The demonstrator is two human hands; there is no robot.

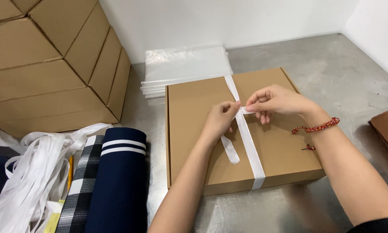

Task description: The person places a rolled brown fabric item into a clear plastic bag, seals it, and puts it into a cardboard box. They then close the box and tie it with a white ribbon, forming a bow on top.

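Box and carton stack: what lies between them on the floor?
In the head view, bare grey floor separates the box from the carton stack; the plastic bags lie farther back.

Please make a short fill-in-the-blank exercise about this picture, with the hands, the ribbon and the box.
1. Both hands pinch a ribbon whose colour is ____.
2. The ribbon runs over a flat box made of brown ____.
3. The red beaded bracelet is on the wrist of the ____ hand.
4. The left hand is on the box, and behind the box lies a stack of clear ____ bags.

Missing words: white; cardboard; right; plastic
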